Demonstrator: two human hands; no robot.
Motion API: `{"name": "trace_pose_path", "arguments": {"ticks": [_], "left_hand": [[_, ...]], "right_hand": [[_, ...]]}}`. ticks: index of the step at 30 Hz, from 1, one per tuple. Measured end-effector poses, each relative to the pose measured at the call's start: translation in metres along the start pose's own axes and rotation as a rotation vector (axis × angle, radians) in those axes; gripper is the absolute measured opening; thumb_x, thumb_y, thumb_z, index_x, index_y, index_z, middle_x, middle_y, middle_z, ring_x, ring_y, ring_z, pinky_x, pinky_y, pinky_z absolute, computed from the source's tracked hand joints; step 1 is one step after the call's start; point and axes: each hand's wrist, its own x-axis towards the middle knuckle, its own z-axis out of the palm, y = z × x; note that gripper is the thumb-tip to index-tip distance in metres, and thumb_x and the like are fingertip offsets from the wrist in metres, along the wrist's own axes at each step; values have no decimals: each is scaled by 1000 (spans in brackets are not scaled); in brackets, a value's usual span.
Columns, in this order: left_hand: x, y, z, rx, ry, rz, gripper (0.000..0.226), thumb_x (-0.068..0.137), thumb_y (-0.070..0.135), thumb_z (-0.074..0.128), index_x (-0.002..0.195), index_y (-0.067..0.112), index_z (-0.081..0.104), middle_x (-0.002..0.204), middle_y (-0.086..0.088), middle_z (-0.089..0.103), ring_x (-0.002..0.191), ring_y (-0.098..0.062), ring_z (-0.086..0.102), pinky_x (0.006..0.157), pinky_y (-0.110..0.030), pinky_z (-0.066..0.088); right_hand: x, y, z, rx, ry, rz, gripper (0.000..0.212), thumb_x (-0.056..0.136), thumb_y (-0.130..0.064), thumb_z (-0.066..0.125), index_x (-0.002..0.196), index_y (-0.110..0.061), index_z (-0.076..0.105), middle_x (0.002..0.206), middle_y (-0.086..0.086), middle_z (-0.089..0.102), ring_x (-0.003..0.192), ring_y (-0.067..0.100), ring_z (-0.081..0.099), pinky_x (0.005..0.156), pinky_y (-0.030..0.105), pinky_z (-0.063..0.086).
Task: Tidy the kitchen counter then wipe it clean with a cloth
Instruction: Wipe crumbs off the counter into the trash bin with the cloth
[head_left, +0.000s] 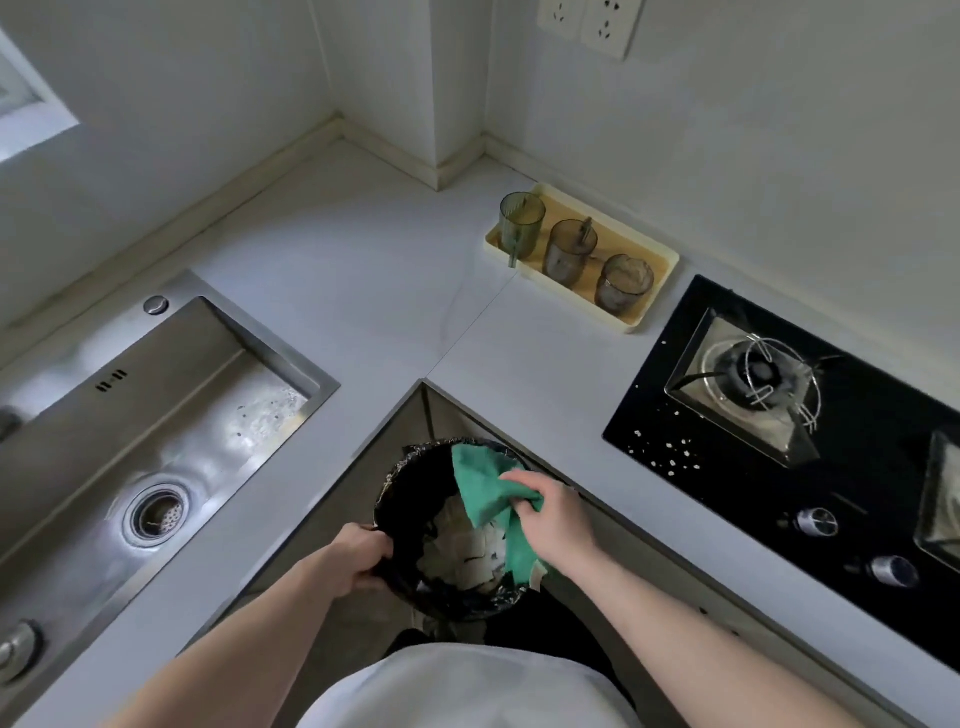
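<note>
Left arm: bare forearm extended forward from lower left, left hand (363, 558) with fingers curled over the rim of a bin (400, 525), gripping it. Right arm: bare forearm reaching in from lower right, right hand (553, 514) knuckles up, fingers bunched on a green cloth (483, 486), held over the bin's opening.

1. The surface (363, 291) looks like pale, smooth, matt stone.
2. The sink (171, 415) is brushed metal with a dull sheen.
3. The cloth (480, 486) is soft green fabric.
4. The bin (452, 597) has a crinkled, glossy black plastic liner.
5. The stove (857, 499) top is glossy black glass with shiny metal knobs.
6. The cups (569, 252) are tinted clear plastic, on a matt cream tray (660, 306).
</note>
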Motion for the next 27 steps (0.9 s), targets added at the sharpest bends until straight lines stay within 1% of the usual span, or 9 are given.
{"name": "trace_pose_path", "arguments": {"ticks": [2, 4, 8, 12, 14, 17, 21, 24, 27], "left_hand": [[-5, 0, 4, 15, -1, 14, 16, 82, -8, 54, 88, -1, 67, 76, -15, 66, 60, -30, 72, 55, -40, 63], [-6, -2, 6, 25, -8, 17, 17, 82, -7, 55, 93, -4, 68, 78, -15, 66, 57, -27, 70, 48, -34, 59], [-7, -7, 8, 73, -30, 18, 24, 81, -5, 56, 101, -7, 69, 83, -15, 67, 62, -28, 71, 54, -35, 61], [-10, -6, 14, 81, -23, 28, 22, 81, -7, 55, 97, -7, 69, 81, -16, 67, 62, -29, 71, 50, -33, 60], [-7, -8, 16, 74, -12, 20, 23, 80, -7, 55, 98, -7, 69, 81, -17, 68, 63, -30, 72, 53, -35, 62], [-3, -12, 23, 56, 20, 9, 22, 79, -7, 57, 96, -7, 70, 77, -15, 68, 59, -29, 70, 59, -39, 63], [0, -16, 41, 18, 61, -7, 18, 78, -7, 58, 90, -6, 71, 73, -14, 66, 59, -29, 69, 70, -49, 64], [-3, -21, 53, -15, 76, -14, 18, 77, -8, 58, 88, -5, 71, 72, -15, 68, 67, -33, 72, 76, -58, 61], [-9, -24, 65, -22, 64, -25, 18, 77, -8, 57, 88, -5, 71, 71, -15, 70, 73, -35, 74, 76, -56, 62]], "right_hand": [[-4, 1, -27, 115, 93, 31, 39, 93, -10, 65, 117, -40, 72, 117, -22, 70, 105, -1, 66, 92, 22, 56], [-4, 3, -56, 193, 182, 40, 38, 94, -13, 64, 120, -39, 71, 113, -21, 72, 97, -3, 68, 86, 25, 59], [4, 12, -113, 229, 358, 26, 34, 97, -15, 62, 126, -29, 70, 112, -18, 72, 103, -1, 66, 91, 21, 54], [37, 30, -157, 124, 459, 42, 33, 98, -18, 60, 128, -27, 68, 121, -4, 71, 112, 16, 65, 99, 35, 53], [59, 36, -171, 39, 464, 45, 33, 98, -19, 58, 130, -26, 66, 123, 0, 70, 113, 21, 65, 99, 39, 54], [94, 40, -182, -74, 425, 35, 35, 99, -19, 56, 132, -25, 64, 127, 3, 69, 116, 25, 63, 102, 40, 52], [139, 50, -184, -251, 289, 69, 37, 100, -19, 54, 136, -26, 62, 129, 6, 66, 119, 31, 60, 100, 39, 51], [145, 67, -172, -362, 178, 104, 39, 101, -17, 52, 138, -23, 60, 133, 12, 63, 122, 33, 56, 99, 38, 50], [134, 89, -163, -408, 168, 73, 38, 101, -14, 49, 136, -23, 61, 130, 11, 63, 116, 31, 59, 92, 37, 53]]}}
